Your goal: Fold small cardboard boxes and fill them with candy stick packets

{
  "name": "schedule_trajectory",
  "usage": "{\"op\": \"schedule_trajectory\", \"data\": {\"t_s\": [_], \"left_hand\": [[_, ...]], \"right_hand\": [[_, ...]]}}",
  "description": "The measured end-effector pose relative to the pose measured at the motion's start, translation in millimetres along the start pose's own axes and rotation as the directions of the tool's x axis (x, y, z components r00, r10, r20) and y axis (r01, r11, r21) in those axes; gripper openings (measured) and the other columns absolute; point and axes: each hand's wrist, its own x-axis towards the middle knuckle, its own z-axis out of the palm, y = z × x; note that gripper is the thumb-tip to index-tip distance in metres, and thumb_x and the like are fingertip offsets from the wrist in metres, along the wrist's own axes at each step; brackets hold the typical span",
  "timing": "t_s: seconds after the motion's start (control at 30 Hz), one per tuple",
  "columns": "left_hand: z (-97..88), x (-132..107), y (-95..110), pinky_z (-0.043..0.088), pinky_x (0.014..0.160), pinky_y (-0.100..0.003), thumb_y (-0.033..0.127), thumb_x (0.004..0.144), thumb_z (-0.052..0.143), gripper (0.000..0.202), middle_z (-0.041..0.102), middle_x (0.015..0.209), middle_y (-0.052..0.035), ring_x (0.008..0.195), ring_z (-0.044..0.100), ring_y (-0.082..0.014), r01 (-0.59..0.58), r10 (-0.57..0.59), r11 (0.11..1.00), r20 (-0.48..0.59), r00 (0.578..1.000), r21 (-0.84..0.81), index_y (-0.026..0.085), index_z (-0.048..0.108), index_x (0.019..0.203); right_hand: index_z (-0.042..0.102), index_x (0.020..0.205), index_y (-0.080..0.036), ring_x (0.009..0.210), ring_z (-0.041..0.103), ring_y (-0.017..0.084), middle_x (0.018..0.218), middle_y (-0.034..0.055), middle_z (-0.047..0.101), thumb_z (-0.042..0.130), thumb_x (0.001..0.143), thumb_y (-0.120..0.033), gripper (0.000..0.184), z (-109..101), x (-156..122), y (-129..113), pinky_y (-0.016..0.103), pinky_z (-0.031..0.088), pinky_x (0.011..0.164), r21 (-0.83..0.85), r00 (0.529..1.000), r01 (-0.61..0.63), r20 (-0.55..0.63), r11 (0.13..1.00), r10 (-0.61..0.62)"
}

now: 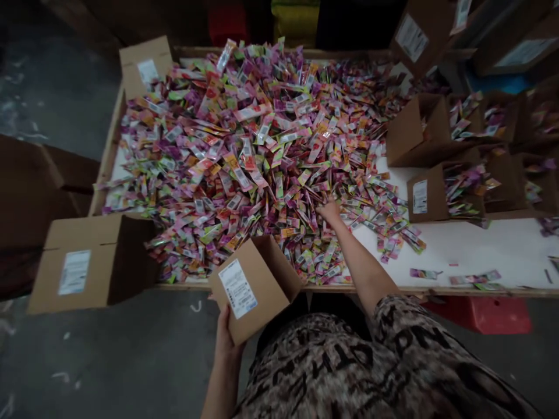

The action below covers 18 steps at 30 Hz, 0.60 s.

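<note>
My left hand (225,340) has its grip clamped on the open cardboard box (255,285), tilted at the near edge of the surface (480,250). My right hand (331,212) rests on the heap of colourful sachets (262,151); I cannot tell whether its grip is together.

sachet heap (262,151) covering most of the table (480,250), boxes (432,174) crowding right, bare strip front-right

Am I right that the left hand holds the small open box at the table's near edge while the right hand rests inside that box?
Not quite. In the head view the right hand reaches into the packet pile on the table; the left hand does hold the small open box.
</note>
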Motion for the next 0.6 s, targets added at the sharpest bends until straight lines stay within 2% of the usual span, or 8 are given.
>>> {"op": "schedule_trajectory", "data": {"t_s": [0.1, 0.17, 0.27, 0.37, 0.47, 0.53, 0.6], "left_hand": [[31.4, -16, -22, 0.062, 0.092, -0.043, 0.023, 0.098, 0.052, 0.052, 0.081, 0.091, -0.0062, 0.084, 0.079, -0.0269, 0.018, -0.017, 0.999, -0.020, 1.000, 0.045, 0.019, 0.053, 0.150], [57.7, -18, -40, 0.063, 0.091, -0.043, 0.024, 0.096, 0.056, 0.049, 0.080, 0.092, -0.0077, 0.087, 0.078, -0.0277, 0.010, -0.011, 0.996, 0.013, 1.000, 0.083, 0.015, 0.058, 0.144], [103.4, -11, -67, 0.062, 0.090, -0.038, 0.027, 0.091, 0.066, 0.050, 0.079, 0.105, -0.0077, 0.098, 0.077, -0.0270, -0.125, 0.109, 0.987, 0.151, 0.983, 0.102, 0.018, 0.061, 0.140], [143.3, 1, -84, 0.063, 0.085, -0.036, 0.031, 0.085, 0.074, 0.055, 0.078, 0.112, -0.0083, 0.096, 0.077, -0.0260, -0.227, 0.188, 0.966, 0.275, 0.943, 0.120, 0.019, 0.063, 0.137], [163.5, 5, -89, 0.064, 0.078, -0.037, 0.032, 0.084, 0.073, 0.051, 0.079, 0.103, -0.0112, 0.083, 0.077, -0.0260, -0.156, 0.082, 0.965, 0.319, 0.944, 0.213, 0.013, 0.066, 0.131], [167.9, 3, -90, 0.065, 0.076, -0.038, 0.031, 0.087, 0.069, 0.047, 0.080, 0.099, -0.0124, 0.081, 0.077, -0.0272, -0.090, 0.007, 0.963, 0.309, 0.951, 0.256, 0.010, 0.067, 0.129], [169.9, -1, -93, 0.065, 0.075, -0.038, 0.029, 0.088, 0.066, 0.044, 0.080, 0.098, -0.0126, 0.082, 0.078, -0.0280, -0.062, -0.016, 0.964, 0.287, 0.958, 0.259, 0.010, 0.067, 0.128]], "right_hand": [[0.065, 0.122, -0.011, 0.093, 0.071, 0.024, 0.104, 0.0096, 0.075, 0.077, 0.060, -0.024, 0.064, -29, -4, 17, 0.037, 0.057, 0.090, 0.320, 0.998, -0.040, -0.030, 0.947, 0.053], [0.066, 0.114, -0.011, 0.088, 0.071, 0.022, 0.102, 0.0096, 0.076, 0.074, 0.059, -0.023, 0.057, -45, -20, 25, 0.034, 0.058, 0.085, 0.477, 0.990, -0.057, -0.088, 0.877, 0.112], [0.067, 0.105, -0.014, 0.091, 0.071, 0.022, 0.106, 0.0099, 0.076, 0.073, 0.057, -0.025, 0.050, -60, -59, 34, 0.034, 0.058, 0.086, 0.570, 0.991, -0.027, -0.093, 0.821, 0.097], [0.066, 0.108, -0.016, 0.096, 0.071, 0.024, 0.110, 0.0091, 0.076, 0.076, 0.055, -0.029, 0.056, -71, -97, 46, 0.037, 0.057, 0.093, 0.573, 0.999, 0.005, 0.030, 0.819, -0.027], [0.067, 0.111, -0.018, 0.103, 0.071, 0.024, 0.114, 0.0080, 0.076, 0.075, 0.055, -0.028, 0.058, -85, -118, 60, 0.040, 0.056, 0.099, 0.597, 0.983, 0.013, 0.139, 0.802, -0.119], [0.067, 0.109, -0.019, 0.104, 0.071, 0.025, 0.114, 0.0070, 0.076, 0.074, 0.055, -0.028, 0.055, -94, -124, 68, 0.041, 0.055, 0.100, 0.634, 0.964, 0.006, 0.201, 0.773, -0.172], [0.067, 0.109, -0.018, 0.102, 0.071, 0.025, 0.110, 0.0061, 0.077, 0.074, 0.056, -0.029, 0.054, -101, -126, 71, 0.042, 0.056, 0.099, 0.662, 0.942, -0.014, 0.259, 0.749, -0.212]]}}
